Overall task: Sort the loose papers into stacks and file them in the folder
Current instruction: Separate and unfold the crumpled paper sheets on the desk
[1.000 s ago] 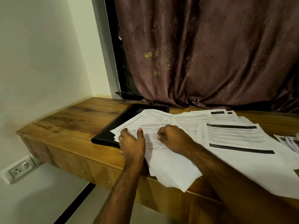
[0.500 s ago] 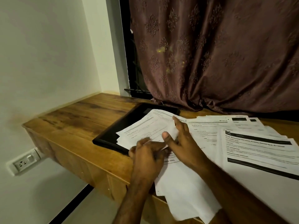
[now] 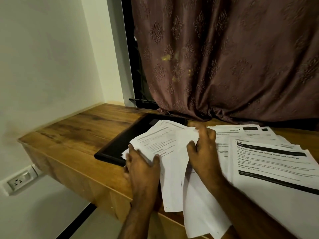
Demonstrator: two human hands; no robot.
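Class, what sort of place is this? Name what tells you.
Probably a room in a home: a built-in wooden desk set against the wall, a heavy patterned curtain over a window, and a wall socket beneath the desk.

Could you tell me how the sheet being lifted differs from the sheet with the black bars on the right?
The lifted sheet is gripped by the left hand and right hand, bent and raised over the black folder; the barred sheet lies flat and untouched. The lifted sheet has faint text only; the barred sheet has bold black bands. Both are white printed papers on the wooden desk.
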